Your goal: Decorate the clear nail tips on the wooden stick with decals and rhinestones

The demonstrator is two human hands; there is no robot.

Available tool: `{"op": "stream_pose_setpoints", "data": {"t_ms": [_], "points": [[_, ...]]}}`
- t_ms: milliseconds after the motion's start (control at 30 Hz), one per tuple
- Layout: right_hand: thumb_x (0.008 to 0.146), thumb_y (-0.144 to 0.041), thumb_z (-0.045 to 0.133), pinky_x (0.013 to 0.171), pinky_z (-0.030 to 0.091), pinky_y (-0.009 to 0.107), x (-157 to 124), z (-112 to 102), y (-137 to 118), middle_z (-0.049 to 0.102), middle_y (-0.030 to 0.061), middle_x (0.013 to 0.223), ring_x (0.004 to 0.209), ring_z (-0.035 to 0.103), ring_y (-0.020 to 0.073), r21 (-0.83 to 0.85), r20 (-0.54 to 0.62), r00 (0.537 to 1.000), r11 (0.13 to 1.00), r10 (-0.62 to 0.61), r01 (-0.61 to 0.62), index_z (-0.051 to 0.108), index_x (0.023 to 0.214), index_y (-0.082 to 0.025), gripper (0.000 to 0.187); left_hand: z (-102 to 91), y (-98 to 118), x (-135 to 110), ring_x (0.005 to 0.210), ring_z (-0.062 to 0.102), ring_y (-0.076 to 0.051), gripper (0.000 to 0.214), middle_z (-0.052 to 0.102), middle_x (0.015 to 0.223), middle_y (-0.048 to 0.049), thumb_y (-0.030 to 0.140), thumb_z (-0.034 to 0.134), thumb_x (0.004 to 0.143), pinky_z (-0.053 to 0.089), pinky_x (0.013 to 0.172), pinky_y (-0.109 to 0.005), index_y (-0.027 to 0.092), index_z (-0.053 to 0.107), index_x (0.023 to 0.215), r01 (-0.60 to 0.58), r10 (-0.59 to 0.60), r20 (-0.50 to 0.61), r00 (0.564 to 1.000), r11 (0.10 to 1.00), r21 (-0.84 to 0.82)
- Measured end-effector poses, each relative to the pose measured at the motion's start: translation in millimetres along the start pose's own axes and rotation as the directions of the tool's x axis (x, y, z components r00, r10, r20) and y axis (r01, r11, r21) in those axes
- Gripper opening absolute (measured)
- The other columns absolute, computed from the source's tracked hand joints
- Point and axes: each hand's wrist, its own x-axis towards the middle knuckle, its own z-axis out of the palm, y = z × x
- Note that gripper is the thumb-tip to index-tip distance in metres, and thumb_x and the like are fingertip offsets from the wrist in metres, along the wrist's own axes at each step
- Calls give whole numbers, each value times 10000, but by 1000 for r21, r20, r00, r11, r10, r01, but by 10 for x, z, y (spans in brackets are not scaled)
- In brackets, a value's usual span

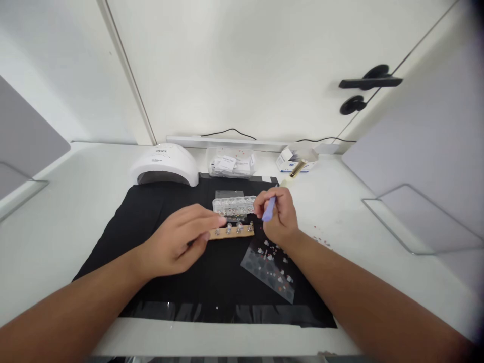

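Note:
My left hand (pixel 177 242) is closed around the left end of a narrow tan strip (pixel 235 232), its index finger reaching over the top. Several small clear, shiny pieces (pixel 239 227) stand along the strip. Pinched in my right hand (pixel 280 214) is a slim purple pen-like tool (pixel 269 208); its working tip is hidden. Just behind the strip is a clear compartment box (pixel 232 205) with tiny decorations in it. A transparent sticker sheet (pixel 270 269) with small white and red shapes lies below my right hand, partly under the wrist.
A black mat (pixel 151 222) covers the middle of the white table (pixel 94 186). Along the back stand a white domed nail lamp (pixel 165 164), a clear container (pixel 230 164) of small packets and an opened white box (pixel 297 159). A gold-capped bottle (pixel 298 169) is beside it.

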Motion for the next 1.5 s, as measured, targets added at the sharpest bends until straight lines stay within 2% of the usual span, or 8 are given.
{"op": "stream_pose_setpoints", "data": {"t_ms": [133, 267, 400, 500, 667, 933, 1300, 1500], "points": [[1000, -412, 330, 509, 386, 258, 76, -43, 79, 488, -53, 659, 501, 445, 123, -21, 25, 994, 994, 105, -105, 300, 902, -268, 178, -46, -173, -41, 1078, 607, -185, 369, 666, 1135, -85, 89, 554, 883, 496, 954, -337, 201, 612, 1231, 271, -270, -21, 963, 963, 18], [881, -322, 530, 546, 362, 270, 173, -129, 114, 510, -50, 640, 527, 463, 129, -172, 76, 965, 957, 249, -233, 328, 795, -253, 230, -21, -301, -44, 1042, 627, -222, 288, 700, 1109, -60, 258, 594, 877, 481, 968, -393, 221, 667, 1154, 628, -618, 150, 771, 778, -19], [823, -233, 535, 583, 351, 292, 232, -144, 97, 655, -3, 723, 588, 551, 178, -315, 84, 921, 887, 381, -338, 348, 814, -251, 188, 10, -317, -4, 948, 664, -226, 366, 727, 1093, -62, 348, 529, 907, 531, 832, -369, 213, 621, 1234, 727, -702, 225, 676, 684, -52], [828, -219, 518, 646, 380, 310, 249, -122, 60, 734, 28, 881, 735, 640, 227, -377, 119, 894, 853, 432, -362, 365, 835, -249, 156, -9, -274, 29, 1048, 654, -256, 408, 718, 1143, -74, 423, 489, 924, 520, 888, -393, 212, 606, 1254, 760, -722, 265, 640, 645, -77], [843, -238, 537, 700, 388, 315, 267, -111, -10, 752, 21, 948, 824, 666, 246, -453, 199, 861, 823, 468, -342, 414, 874, -245, 127, -40, -235, 55, 1182, 589, -284, 440, 684, 1218, -80, 488, 486, 918, 418, 1060, -458, 215, 616, 1237, 775, -721, 311, 620, 625, -95], [784, -260, 653, 633, 326, 282, 294, -110, -72, 703, 18, 829, 722, 604, 219, -543, 252, 821, 777, 512, -318, 522, 913, -238, 185, -21, -266, 18, 1207, 582, -267, 426, 660, 1256, -76, 451, 502, 925, 427, 1070, -442, 229, 582, 1279, 803, -730, 348, 588, 579, -141], [762, -249, 675, 621, 349, 280, 279, -107, -37, 689, 6, 797, 695, 598, 202, -512, 255, 836, 801, 486, -309, 524, 920, -240, 219, -23, -271, -27, 1170, 607, -266, 371, 678, 1223, -64, 448, 536, 935, 455, 1040, -449, 284, 657, 1244, 744, -672, 334, 661, 644, -178], [772, -265, 672, 622, 349, 285, 260, -112, -19, 700, 11, 821, 701, 607, 206, -489, 252, 846, 816, 471, -309, 517, 916, -241, 213, 18, -244, -20, 1131, 619, -266, 367, 678, 1177, -61, 471, 590, 895, 483, 1006, -413, 281, 691, 1193, 735, -683, 292, 670, 664, -133]]}}
